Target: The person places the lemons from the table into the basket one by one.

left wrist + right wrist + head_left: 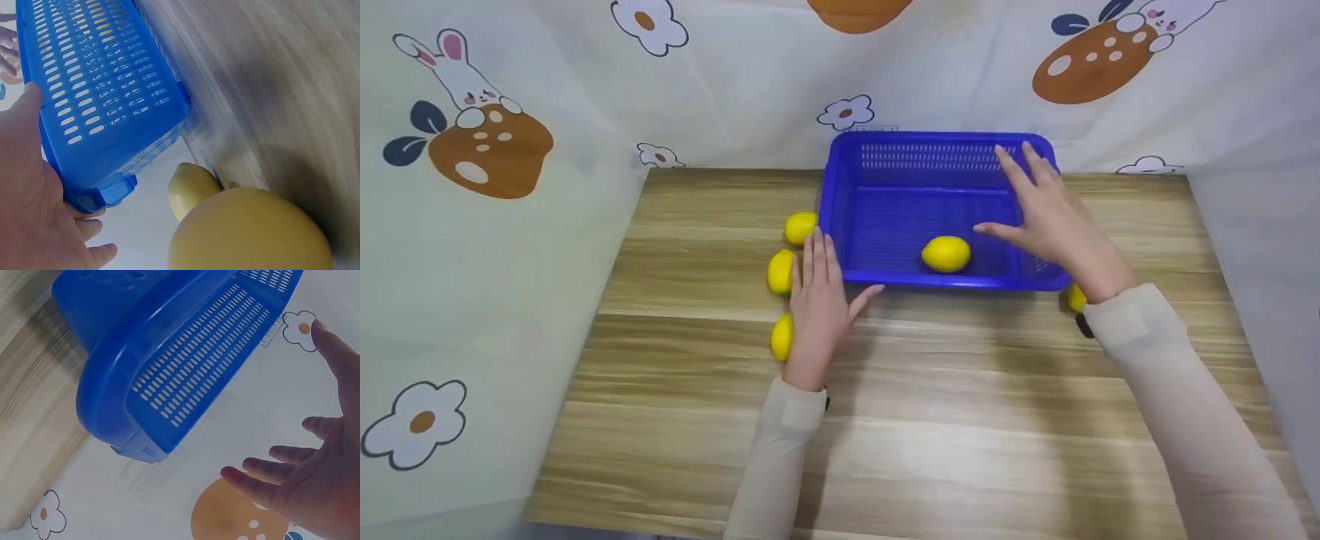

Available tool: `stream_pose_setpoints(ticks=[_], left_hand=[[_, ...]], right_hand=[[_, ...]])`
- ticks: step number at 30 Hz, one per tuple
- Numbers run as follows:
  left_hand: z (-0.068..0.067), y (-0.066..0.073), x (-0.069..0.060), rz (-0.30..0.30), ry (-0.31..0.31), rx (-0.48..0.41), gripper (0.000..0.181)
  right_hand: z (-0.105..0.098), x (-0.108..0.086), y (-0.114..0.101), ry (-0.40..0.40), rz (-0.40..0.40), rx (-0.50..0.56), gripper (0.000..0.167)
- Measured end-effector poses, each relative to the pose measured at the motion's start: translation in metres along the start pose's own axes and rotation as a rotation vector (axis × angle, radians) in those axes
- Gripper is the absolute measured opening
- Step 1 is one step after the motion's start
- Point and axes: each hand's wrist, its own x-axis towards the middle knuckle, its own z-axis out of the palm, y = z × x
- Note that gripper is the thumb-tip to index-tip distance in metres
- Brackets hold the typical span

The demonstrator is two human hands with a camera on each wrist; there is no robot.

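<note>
A blue basket [952, 282] stands at the back of the table with one yellow lemon [946, 254] inside, near its front wall. At the basket's left front corner is my left hand [819, 307], fingers straight and thumb spread; in the left wrist view this hand [34, 185] lies along the basket's rim. My right hand [1057, 217] is over the basket's right side, fingers spread and holding nothing. The right wrist view shows the right hand [315, 467] apart from the basket [107, 388].
Left of the basket and left hand are three lemons [801, 227], [781, 272], [782, 337] in a rough column. Another lemon [1076, 298] is partly hidden by the right wrist. A patterned cloth [720, 90] hangs behind the wooden table [675, 420].
</note>
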Motion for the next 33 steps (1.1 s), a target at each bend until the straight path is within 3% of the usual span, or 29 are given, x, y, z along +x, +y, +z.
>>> stream_pose_setpoints(ticks=[10, 33], left_hand=[[-0.001, -0.002, -0.001, 0.029, 0.028, -0.006, 0.107], [-0.001, 0.002, -0.002, -0.005, 0.032, -0.001, 0.106]], right_hand=[[0.001, -0.002, 0.002, 0.005, -0.012, -0.014, 0.103], [0.006, -0.019, 0.012, 0.017, 0.019, -0.007, 0.101]])
